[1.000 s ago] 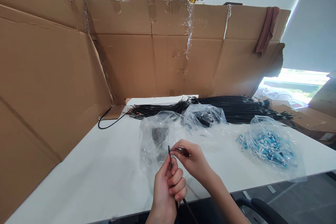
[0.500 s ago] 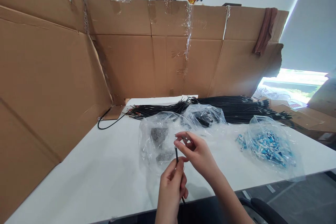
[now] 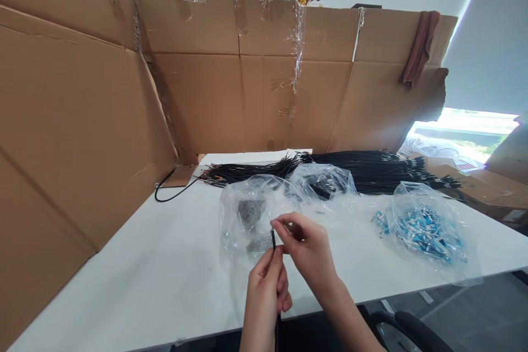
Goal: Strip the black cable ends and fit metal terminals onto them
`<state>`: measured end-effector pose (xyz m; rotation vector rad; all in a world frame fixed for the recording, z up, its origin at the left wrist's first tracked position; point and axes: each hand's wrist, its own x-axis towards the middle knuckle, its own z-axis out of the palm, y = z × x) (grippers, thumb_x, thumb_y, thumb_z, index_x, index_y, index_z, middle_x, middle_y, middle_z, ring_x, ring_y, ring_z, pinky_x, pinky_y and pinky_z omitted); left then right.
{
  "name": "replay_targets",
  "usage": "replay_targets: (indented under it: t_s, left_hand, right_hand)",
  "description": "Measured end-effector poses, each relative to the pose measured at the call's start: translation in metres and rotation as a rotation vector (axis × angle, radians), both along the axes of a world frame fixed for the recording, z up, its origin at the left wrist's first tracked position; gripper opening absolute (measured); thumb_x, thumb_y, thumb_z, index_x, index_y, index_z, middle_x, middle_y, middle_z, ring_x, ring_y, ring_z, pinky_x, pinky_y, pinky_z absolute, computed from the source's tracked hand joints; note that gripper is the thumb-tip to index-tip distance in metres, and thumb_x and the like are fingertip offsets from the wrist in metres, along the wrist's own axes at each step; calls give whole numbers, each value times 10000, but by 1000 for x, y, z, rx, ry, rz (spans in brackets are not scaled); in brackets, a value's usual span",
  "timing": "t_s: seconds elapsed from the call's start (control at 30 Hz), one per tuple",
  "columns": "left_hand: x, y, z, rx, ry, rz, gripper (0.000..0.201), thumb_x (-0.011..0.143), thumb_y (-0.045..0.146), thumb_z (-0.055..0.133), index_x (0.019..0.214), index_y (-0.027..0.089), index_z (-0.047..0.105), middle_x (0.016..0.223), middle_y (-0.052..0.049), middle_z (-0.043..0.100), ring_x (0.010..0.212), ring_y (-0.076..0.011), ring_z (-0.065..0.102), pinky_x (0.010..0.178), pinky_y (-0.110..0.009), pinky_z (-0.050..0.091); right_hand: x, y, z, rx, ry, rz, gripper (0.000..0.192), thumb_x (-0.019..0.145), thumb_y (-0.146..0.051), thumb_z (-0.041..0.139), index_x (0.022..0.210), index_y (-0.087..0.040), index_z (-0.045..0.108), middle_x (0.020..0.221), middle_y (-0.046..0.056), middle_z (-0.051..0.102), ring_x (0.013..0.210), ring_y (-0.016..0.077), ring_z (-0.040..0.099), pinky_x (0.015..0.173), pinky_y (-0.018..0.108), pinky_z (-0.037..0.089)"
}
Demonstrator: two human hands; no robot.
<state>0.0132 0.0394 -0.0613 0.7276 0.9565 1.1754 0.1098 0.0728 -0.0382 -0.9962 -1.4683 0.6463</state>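
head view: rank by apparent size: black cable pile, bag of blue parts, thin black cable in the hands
1. black cable pile, widest, though farthest back.
2. bag of blue parts.
3. thin black cable, only a short length shows above the left hand; right hand pinches at its tip.

left hand [image 3: 266, 286] grips black wire [image 3: 273, 240] | right hand [image 3: 307, 247] pinches its tip

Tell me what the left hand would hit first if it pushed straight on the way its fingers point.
Most likely the clear plastic bag with dark parts, lying just beyond the left hand and its black wire; depth is hard to judge.
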Motion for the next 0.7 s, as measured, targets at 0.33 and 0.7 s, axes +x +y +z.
replay_targets:
  t_s: [0.33, 0.7]
  left_hand:
    - [-19, -4, 10, 43, -88, -24, 435, 755, 524, 707, 659, 197, 438, 466, 126, 289, 354, -11, 152, 342, -155, 162]
    - [-24, -4, 19, 103, -153, -189, 446, 813, 585, 627, 768, 141, 642, 443, 127, 211, 325, -3, 93, 327, -156, 120]
  right_hand:
    - [-2, -4, -12, 290, -58, 148, 134, 851, -82, 629, 866, -181, 717, 835, 51, 655, 735, 138, 649, 578, 209, 503]
    - [16, 11, -12, -226, 216, 142, 372, 873, -523, 550, 1014, -186, 624, 781, 8, 624, 365, 39, 302, 342, 211, 252]
